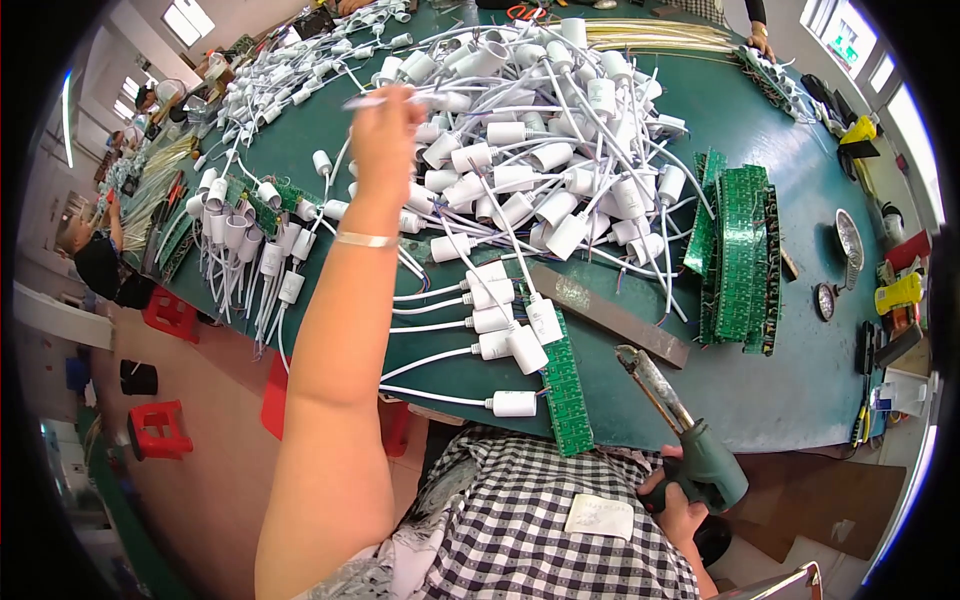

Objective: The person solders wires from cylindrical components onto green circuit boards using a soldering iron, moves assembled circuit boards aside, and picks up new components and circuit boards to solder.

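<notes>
The two hands are well apart. The left hand (387,122) is up by the left side of a big pile of white sockets (514,178). A thin pale thing is at its fingers (too blurry to tell if they grip it). The right hand (682,512) is low down, next to the checked apron (500,525), and is wrapped around the handle of a dark green tool (714,466). The tool's metal tip points up and left, near a flat metal bar (612,318).

Between the hands, a green strip (569,405) lies at the near edge of the worktop (800,385), with a few white sockets beside it. To the right of the pile stands a stack of green boards (740,258). A red stool (160,430) is on the floor at the left.
</notes>
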A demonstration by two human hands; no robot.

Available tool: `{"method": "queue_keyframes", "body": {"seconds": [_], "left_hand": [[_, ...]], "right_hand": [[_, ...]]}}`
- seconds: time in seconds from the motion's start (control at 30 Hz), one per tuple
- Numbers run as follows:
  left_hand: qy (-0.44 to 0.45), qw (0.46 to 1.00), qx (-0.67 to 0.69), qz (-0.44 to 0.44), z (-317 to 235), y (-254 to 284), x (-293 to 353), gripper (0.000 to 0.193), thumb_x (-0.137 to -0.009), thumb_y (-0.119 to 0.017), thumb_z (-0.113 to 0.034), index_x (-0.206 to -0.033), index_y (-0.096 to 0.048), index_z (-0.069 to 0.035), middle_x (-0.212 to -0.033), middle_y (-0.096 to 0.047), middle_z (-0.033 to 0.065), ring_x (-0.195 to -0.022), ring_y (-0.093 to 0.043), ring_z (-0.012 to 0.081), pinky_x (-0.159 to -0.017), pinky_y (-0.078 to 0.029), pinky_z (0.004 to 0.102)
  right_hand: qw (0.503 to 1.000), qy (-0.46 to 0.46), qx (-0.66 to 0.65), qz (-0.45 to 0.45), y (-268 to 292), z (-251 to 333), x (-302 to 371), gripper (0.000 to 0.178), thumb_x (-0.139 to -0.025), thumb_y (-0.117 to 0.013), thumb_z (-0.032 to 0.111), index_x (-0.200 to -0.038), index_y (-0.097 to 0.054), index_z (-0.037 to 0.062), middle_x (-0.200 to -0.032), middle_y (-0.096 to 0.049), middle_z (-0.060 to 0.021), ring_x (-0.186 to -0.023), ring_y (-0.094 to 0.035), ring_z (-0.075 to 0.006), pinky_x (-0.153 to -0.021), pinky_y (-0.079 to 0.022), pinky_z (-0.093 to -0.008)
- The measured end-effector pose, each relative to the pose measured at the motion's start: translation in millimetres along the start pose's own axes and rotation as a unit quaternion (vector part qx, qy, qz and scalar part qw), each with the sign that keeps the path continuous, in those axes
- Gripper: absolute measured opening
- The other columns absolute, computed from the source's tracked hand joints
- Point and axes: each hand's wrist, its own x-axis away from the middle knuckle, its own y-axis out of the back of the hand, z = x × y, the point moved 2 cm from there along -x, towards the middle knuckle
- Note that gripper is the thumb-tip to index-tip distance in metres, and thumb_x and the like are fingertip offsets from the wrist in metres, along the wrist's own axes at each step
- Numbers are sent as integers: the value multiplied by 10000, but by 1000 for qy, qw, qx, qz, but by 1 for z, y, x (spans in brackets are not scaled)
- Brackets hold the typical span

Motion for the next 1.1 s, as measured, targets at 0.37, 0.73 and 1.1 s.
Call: {"method": "queue_keyframes", "body": {"seconds": [0.37, 0.73, 1.1], "left_hand": [[307, 891, 332, -44, -10, 92, 169, 327, -953, -446, -123, -1246, -460, 23, -1147, -583, 155, -996, -588, 230, -867, -482, 336], [-58, 897, -351, 262, -9, 46, 144, 523, -754, -700, -87, -1241, -509, -64, -1220, -527, 127, -1075, -530, 301, -934, -431, 344], [-302, 854, -315, 283, -90, 40, 206, 306, -760, -688, -154, -1042, -590, -89, -1043, -591, 95, -939, -595, 294, -774, -481, 373]], "right_hand": [[999, 1, -10, 43, -10, 2, -18, 572, -817, -661, 250, -1254, -434, -43, -1179, -547, -168, -611, -584, -159, -492, -447, -247], [999, 3, 4, -32, -11, 3, 1, 607, -787, -687, 360, -1188, -494, -54, -661, -606, -85, -561, -545, -111, -484, -389, -209], [1000, -28, -3, -5, -10, 8, -2, 588, -796, -673, 342, -1183, -492, -63, -768, -626, -118, -586, -564, -125, -485, -399, -224]]}}
